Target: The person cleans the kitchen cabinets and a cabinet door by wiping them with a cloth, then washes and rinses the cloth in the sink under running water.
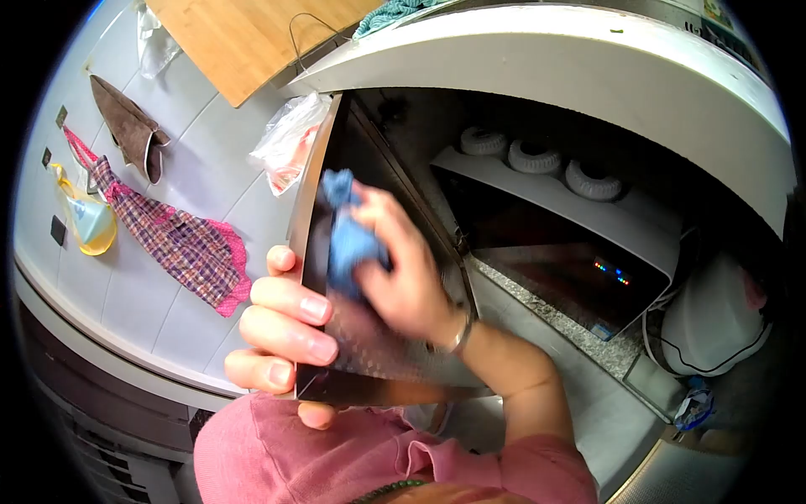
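My left hand (290,323) is closed round the near corner of a dark metal panel (361,340) that stands tilted in front of me. In my right hand (407,273), blurred by motion, a blue cloth (353,244) is bunched against the inner face of that panel. A bracelet circles my right wrist. Just past the panel's left edge hangs a plastic bag (292,139) with something reddish in it.
To the right, a dark-fronted appliance (546,244) with small coloured lights carries several white ribbed knobs or rings. A checked apron (176,239) and brown cloth (128,126) hang at left. A wooden board (252,38) is at the top.
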Demonstrator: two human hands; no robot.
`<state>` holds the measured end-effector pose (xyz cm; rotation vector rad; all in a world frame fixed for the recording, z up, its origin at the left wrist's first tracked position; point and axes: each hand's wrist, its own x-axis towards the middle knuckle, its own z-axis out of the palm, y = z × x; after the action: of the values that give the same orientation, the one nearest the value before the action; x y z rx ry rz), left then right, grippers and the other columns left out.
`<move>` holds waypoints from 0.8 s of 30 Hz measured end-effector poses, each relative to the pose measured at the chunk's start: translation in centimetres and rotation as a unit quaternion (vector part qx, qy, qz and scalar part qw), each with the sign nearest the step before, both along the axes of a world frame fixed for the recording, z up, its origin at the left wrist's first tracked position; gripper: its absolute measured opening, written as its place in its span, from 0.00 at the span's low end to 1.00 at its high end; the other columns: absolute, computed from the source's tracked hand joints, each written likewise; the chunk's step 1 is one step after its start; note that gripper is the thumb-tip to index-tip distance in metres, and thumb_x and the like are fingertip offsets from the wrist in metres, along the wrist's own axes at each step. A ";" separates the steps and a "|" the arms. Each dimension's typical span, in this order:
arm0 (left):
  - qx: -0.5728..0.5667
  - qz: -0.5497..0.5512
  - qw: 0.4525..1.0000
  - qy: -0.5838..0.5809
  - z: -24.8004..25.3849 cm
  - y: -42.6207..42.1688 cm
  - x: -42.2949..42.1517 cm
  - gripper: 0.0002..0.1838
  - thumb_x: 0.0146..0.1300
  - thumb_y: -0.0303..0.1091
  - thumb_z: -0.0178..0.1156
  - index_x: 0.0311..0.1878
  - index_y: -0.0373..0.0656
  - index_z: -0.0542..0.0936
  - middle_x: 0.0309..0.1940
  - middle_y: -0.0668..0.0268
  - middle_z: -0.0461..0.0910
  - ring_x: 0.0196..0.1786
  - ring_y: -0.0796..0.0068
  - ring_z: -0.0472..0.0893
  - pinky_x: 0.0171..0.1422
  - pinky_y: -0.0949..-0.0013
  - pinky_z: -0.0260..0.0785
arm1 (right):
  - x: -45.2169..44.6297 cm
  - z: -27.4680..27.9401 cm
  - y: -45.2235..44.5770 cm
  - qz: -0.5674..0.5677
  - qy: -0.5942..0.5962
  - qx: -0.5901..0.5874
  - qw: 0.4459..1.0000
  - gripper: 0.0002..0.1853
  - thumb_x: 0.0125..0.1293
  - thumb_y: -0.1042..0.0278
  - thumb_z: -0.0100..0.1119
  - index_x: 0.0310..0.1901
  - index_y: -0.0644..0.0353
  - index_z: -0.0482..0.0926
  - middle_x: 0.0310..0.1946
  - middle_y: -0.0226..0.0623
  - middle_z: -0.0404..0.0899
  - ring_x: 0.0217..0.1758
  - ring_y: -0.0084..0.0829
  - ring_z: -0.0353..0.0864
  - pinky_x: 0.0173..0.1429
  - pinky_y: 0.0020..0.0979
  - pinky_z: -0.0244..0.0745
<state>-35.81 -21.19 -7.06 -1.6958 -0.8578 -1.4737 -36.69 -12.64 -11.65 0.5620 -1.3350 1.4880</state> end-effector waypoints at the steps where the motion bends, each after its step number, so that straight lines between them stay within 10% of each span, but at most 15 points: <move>1: 0.000 0.000 1.000 0.000 0.0 0.0 0.0 0.17 0.62 0.53 0.57 0.46 0.54 0.70 0.31 0.72 0.73 0.41 0.71 0.72 0.66 0.52 0.53 | 1.1 -0.2 0.1 0.050 -0.001 0.015 0.999 0.18 0.53 0.75 0.57 0.47 0.64 0.72 0.54 0.54 0.69 0.63 0.52 0.65 0.66 0.41 0.60; 8: -0.039 0.002 0.999 0.030 0.9 -1.3 -0.8 0.19 0.64 0.57 0.53 0.47 0.54 0.70 0.31 0.72 0.74 0.40 0.71 0.73 0.63 0.54 0.53 | -13.7 -1.0 1.2 -0.144 -0.071 -0.038 0.986 0.18 0.67 0.64 0.43 0.54 0.64 0.72 0.57 0.50 0.68 0.62 0.49 0.64 0.67 0.38 0.56; 11: -0.243 -0.004 0.963 0.116 4.7 -2.4 -1.6 0.23 0.67 0.60 0.44 0.41 0.48 0.74 0.32 0.63 0.81 0.35 0.69 0.78 0.52 0.65 0.61 | -19.1 -3.1 2.5 -0.104 -0.153 -0.047 0.982 0.19 0.68 0.59 0.40 0.47 0.65 0.75 0.49 0.53 0.73 0.58 0.49 0.66 0.63 0.38 0.59; 15: -0.517 -0.077 0.839 0.152 11.2 0.5 -4.1 0.30 0.67 0.58 0.45 0.34 0.37 0.80 0.30 0.56 0.82 0.33 0.67 0.81 0.34 0.69 0.70 | -18.6 -6.1 2.8 -0.055 -0.173 -0.053 0.982 0.22 0.67 0.57 0.42 0.43 0.72 0.76 0.53 0.56 0.69 0.61 0.49 0.63 0.64 0.37 0.58; 24: -0.853 0.219 0.418 0.223 12.7 8.5 -8.2 0.38 0.59 0.57 0.56 0.66 0.40 0.65 0.66 0.51 0.63 0.70 0.54 0.58 0.72 0.61 0.50 | -16.2 -5.3 3.1 -0.003 -0.159 -0.056 0.986 0.21 0.69 0.63 0.41 0.59 0.67 0.65 0.62 0.52 0.63 0.65 0.43 0.64 0.65 0.39 0.60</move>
<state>-44.06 -12.68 5.64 -2.3230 -2.5213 0.9875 -52.87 -9.50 -16.96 0.2528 -1.4810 1.6868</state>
